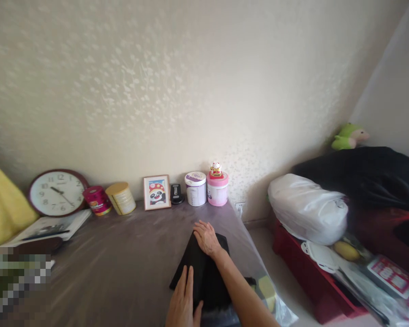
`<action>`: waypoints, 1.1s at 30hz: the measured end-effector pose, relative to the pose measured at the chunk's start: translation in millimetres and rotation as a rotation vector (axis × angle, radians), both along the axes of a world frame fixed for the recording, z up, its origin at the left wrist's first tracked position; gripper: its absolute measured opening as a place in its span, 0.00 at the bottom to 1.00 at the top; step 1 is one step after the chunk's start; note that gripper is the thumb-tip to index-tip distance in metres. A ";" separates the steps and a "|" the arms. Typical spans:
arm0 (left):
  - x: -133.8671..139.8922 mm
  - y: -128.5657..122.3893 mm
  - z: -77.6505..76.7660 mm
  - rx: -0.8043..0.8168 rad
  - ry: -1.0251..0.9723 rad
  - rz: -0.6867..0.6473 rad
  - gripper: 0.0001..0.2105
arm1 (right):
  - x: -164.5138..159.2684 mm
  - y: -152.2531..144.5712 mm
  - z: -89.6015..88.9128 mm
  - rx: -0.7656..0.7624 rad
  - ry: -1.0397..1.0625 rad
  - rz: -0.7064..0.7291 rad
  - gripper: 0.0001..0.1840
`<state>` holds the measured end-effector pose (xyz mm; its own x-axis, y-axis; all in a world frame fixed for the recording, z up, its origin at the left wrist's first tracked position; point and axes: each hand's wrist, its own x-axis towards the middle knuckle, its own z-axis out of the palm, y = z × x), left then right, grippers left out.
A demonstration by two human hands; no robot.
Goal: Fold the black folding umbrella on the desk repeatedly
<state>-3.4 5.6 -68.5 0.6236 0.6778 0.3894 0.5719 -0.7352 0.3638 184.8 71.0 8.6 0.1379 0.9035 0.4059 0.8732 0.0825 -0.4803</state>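
Observation:
A black folded cloth-like piece (pixel 209 284) lies on the grey-covered table (pixel 122 268) near its right front part. My left hand (pixel 183 297) rests on its left near side, fingers stretched out and the thumb apart. Farther up, my right hand (pixel 206 238) lies flat on the top end of the black piece, palm down with fingers extended. Neither hand grips it. My right forearm covers part of its right side, and the near end is partly hidden.
Along the wall stand a clock (pixel 58 193), a magenta can (pixel 97 200), a yellow tin (pixel 121 198), a framed panda picture (pixel 157 193) and two round tubs, one bearing a cat figurine (pixel 216 170). Right of the table edge, a red box (pixel 313 281) holds bags. Clear plastic (pixel 284 311) overhangs the corner.

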 end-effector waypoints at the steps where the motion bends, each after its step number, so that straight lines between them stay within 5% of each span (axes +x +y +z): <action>1: 0.0 1.0 -2.5 0.013 -0.001 -0.002 0.37 | -0.9 -3.2 1.5 0.032 0.009 -0.031 0.15; 5: -0.1 2.1 -6.8 0.049 0.006 -0.011 0.37 | -12.6 -27.9 4.4 0.185 0.052 0.015 0.14; 9: 0.6 -0.4 -1.8 0.046 -0.015 -0.005 0.37 | -17.1 -42.4 -0.6 0.160 0.054 0.118 0.12; 18: 1.0 -4.3 10.8 -0.031 -0.055 -0.010 0.37 | 40.7 -64.8 -12.6 0.079 0.428 -0.421 0.18; 25: 2.0 -8.7 17.0 -0.090 -0.088 -0.004 0.37 | 53.6 -98.4 -26.3 -0.069 0.590 -0.494 0.20; 33: -1.7 -9.8 28.8 -0.215 -0.053 -0.010 0.43 | 43.3 -101.7 -14.9 -0.048 0.616 -0.456 0.21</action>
